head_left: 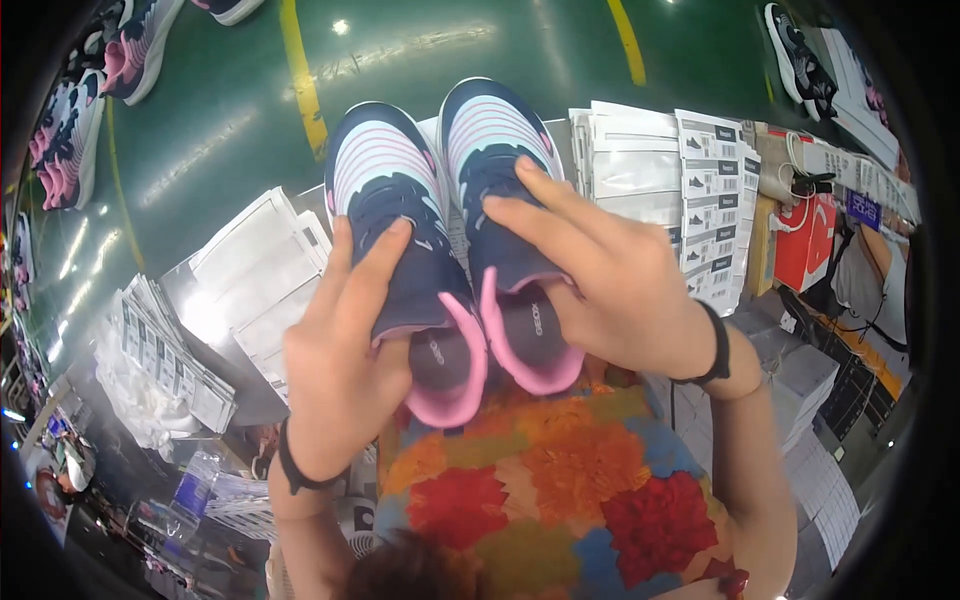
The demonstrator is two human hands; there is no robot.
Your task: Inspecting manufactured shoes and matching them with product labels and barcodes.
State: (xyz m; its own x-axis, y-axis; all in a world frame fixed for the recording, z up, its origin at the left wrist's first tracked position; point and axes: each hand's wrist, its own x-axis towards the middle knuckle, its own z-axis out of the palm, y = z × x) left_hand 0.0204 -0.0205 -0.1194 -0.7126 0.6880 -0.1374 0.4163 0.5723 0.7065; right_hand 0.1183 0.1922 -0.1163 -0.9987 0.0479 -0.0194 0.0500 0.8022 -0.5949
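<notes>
A pair of navy sneakers with pale blue, striped toes and pink collars is held side by side, toes pointing away from me. My left hand (pixel 345 345) grips the left sneaker (pixel 384 155), two fingers on its laced upper and the thumb tucked into the opening. On the right sneaker (pixel 497 122), my right hand (pixel 625 275) has the same kind of hold, fingers over the lace area and thumb inside. The grey insoles show in both openings. Both heels are close to my body, and the shoes' undersides are hidden.
Stacks of printed label sheets (pixel 712 210) and white paper (pixel 630 155) lie right of the shoes. White sheets (pixel 260 255) and another label stack (pixel 165 345) are at left. A red box (pixel 806 245) stands far right. More sneakers (pixel 75 145) sit beyond, over green floor (pixel 420 50).
</notes>
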